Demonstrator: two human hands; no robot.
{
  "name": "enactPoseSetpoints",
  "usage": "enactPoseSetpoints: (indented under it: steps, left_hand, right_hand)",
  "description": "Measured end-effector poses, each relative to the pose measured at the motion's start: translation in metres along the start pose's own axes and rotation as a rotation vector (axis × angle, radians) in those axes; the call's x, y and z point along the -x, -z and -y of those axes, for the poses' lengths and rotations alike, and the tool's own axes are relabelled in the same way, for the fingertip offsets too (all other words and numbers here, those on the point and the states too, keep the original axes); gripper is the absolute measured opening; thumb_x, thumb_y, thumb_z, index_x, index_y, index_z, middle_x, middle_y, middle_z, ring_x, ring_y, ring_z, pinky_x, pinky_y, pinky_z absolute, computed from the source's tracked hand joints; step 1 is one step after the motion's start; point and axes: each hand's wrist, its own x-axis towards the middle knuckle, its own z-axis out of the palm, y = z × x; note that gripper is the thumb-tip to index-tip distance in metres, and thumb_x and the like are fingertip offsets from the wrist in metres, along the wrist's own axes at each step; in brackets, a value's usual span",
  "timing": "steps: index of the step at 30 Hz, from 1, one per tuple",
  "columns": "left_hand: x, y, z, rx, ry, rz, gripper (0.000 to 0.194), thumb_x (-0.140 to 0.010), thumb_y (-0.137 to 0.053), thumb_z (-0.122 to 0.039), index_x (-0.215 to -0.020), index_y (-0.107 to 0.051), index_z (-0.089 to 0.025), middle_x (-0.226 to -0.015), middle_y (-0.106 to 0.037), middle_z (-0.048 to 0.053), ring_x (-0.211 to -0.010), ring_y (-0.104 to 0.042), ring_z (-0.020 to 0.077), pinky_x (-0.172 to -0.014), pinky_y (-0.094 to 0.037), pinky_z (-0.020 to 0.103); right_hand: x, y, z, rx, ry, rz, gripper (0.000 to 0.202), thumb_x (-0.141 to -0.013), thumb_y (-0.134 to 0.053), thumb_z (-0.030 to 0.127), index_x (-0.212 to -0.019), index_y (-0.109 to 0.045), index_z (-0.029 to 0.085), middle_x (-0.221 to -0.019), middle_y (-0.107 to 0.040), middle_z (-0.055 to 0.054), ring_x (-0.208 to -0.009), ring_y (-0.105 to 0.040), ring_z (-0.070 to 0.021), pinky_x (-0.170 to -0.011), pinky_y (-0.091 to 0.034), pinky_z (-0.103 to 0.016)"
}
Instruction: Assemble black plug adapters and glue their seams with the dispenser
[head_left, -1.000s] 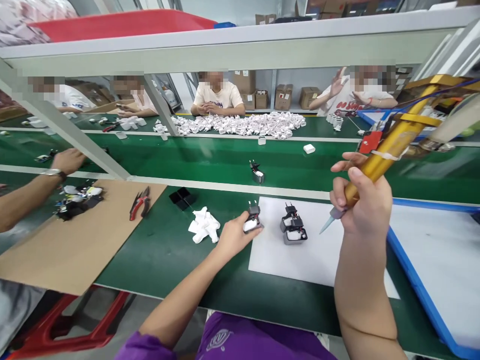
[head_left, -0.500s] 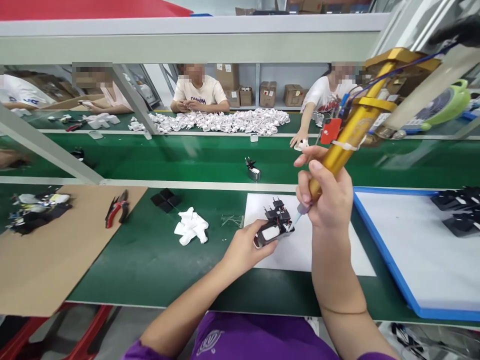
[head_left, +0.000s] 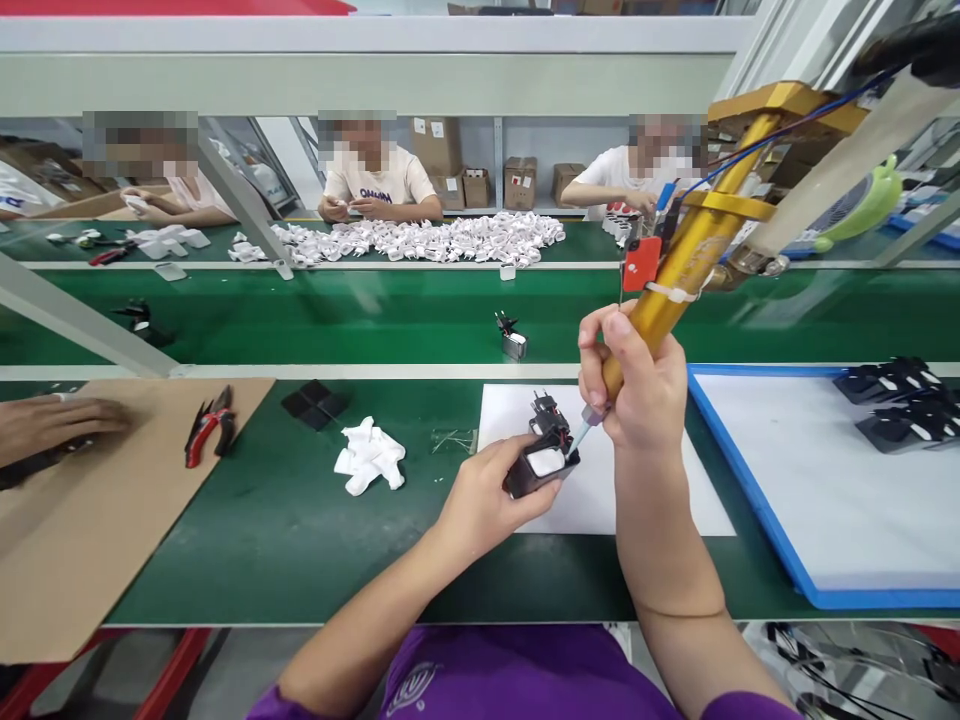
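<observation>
And there, the left hand (head_left: 480, 505) clasped the open black case (head_left: 534, 480), the right hand (head_left: 646, 395) gripped the golden dispenser (head_left: 669, 285), nozzle (head_left: 579, 437) at the rim, another open case (head_left: 515, 346) at twelve o'clock, black pieces (head_left: 909, 428) at three!

Left of the white sheet (head_left: 592, 500), the cardboard (head_left: 135, 500) and a co-worker's hand (head_left: 67, 425) run out of view; right of it, the tray (head_left: 752, 490) is cropped; beyond it, co-workers' (head_left: 386, 180) faces are blurred; over it, the right hand's (head_left: 641, 385) forearm hides part, and the nozzle's (head_left: 580, 436) very tip is too small to tell
</observation>
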Motion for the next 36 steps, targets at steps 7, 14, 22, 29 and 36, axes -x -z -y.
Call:
enactPoseSetpoints:
  steps: [7, 14, 22, 29, 36]
  left_hand:
    - [-0.002, -0.006, 0.001, 0.015, 0.007, -0.011, 0.036, -0.076, -0.067, -0.032, -0.109, -0.062, -0.019, -0.083, -0.071, 0.002, -0.063, -0.062, 0.0137, -0.063, -0.052, 0.024]
    - [-0.008, -0.025, -0.003, 0.049, 0.057, 0.039, 0.036, -0.074, -0.069, -0.029, -0.108, -0.059, -0.022, -0.08, -0.068, -0.002, -0.062, -0.062, 0.0125, -0.064, -0.051, 0.022]
    - [-0.018, -0.042, -0.011, 0.086, -0.018, -0.018, 0.034, -0.076, -0.067, -0.034, -0.105, -0.055, -0.022, -0.09, -0.07, 0.001, -0.075, -0.066, 0.017, -0.072, -0.054, 0.027]
    - [-0.022, -0.049, -0.009, 0.029, -0.044, 0.019, 0.032, -0.078, -0.066, -0.035, -0.104, -0.053, -0.021, -0.092, -0.069, 0.004, -0.081, -0.066, 0.0203, -0.074, -0.052, 0.03]
    - [-0.058, -0.069, -0.009, -0.318, -0.075, 0.193, 0.035, -0.079, -0.065, -0.037, -0.105, -0.054, -0.016, -0.095, -0.067, 0.011, -0.099, -0.057, 0.0316, -0.083, -0.043, 0.043]
  right_hand:
    - [-0.002, 0.002, -0.002, 0.051, 0.026, 0.026, 0.026, -0.09, -0.064, 0.044, -0.1, -0.063, 0.02, -0.09, -0.062, -0.002, -0.037, -0.04, -0.003, -0.029, -0.028, -0.018]
    - [-0.003, -0.003, -0.004, 0.073, 0.012, -0.018, 0.029, -0.087, -0.065, 0.049, -0.095, -0.063, 0.021, -0.089, -0.061, -0.002, -0.037, -0.039, -0.003, -0.028, -0.026, -0.017]
    - [-0.001, -0.004, -0.002, 0.021, 0.013, -0.015, 0.029, -0.087, -0.066, 0.045, -0.079, -0.057, 0.018, -0.081, -0.058, 0.0, -0.038, -0.038, -0.0032, -0.03, -0.029, -0.017]
    - [-0.005, 0.005, -0.002, 0.051, 0.042, 0.033, 0.033, -0.089, -0.061, 0.053, -0.101, -0.06, 0.022, -0.091, -0.059, -0.001, -0.037, -0.04, -0.0035, -0.028, -0.026, -0.018]
    - [-0.008, 0.045, 0.003, 0.042, 0.023, 0.049, 0.039, -0.09, -0.058, 0.056, -0.107, -0.064, 0.021, -0.093, -0.056, -0.002, -0.038, -0.04, -0.0035, -0.027, -0.023, -0.018]
